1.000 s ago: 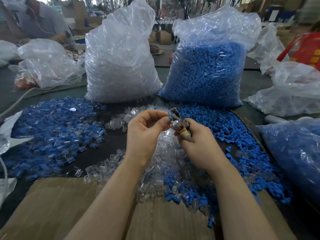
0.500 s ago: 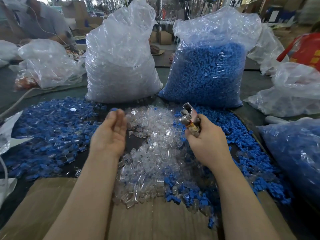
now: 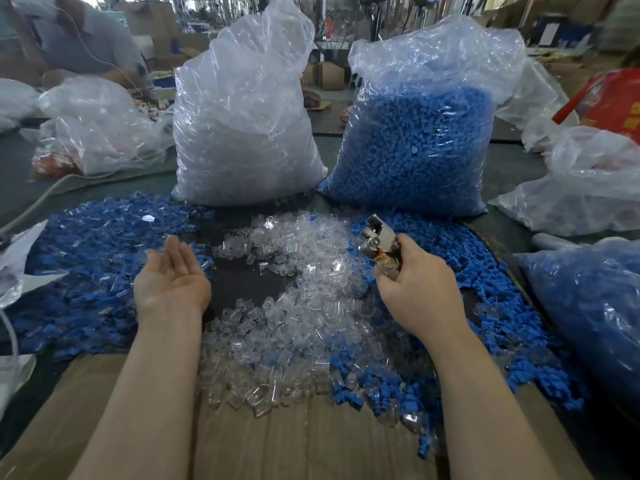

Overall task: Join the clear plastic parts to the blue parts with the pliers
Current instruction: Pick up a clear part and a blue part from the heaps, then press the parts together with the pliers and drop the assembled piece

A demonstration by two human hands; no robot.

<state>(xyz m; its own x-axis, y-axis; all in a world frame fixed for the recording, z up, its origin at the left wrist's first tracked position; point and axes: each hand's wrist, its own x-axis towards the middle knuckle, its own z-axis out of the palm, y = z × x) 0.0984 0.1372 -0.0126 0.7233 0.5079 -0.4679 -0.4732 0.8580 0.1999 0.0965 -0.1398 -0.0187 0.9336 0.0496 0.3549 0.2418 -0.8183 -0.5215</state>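
My right hand [image 3: 420,289] grips the metal pliers [image 3: 379,242], whose jaws point up and away over the table. My left hand [image 3: 171,275] lies palm up with straight fingers and holds nothing, over the edge of the pile of joined blue-and-clear parts [image 3: 90,258] on the left. A heap of loose clear plastic parts [image 3: 294,299] fills the middle between my hands. Loose blue parts [image 3: 485,306] spread to the right and in front of the clear heap.
Two tall plastic bags stand behind the piles: one of clear parts [image 3: 242,126], one of blue parts [image 3: 415,143]. Another bag of blue parts [image 3: 588,306] lies at the right. Cardboard [image 3: 277,441] covers the near table edge. A person [image 3: 69,36] sits at the far left.
My left hand left the pliers, swung left over the joined pile and opened palm up. My right hand with the pliers drifted slightly right.
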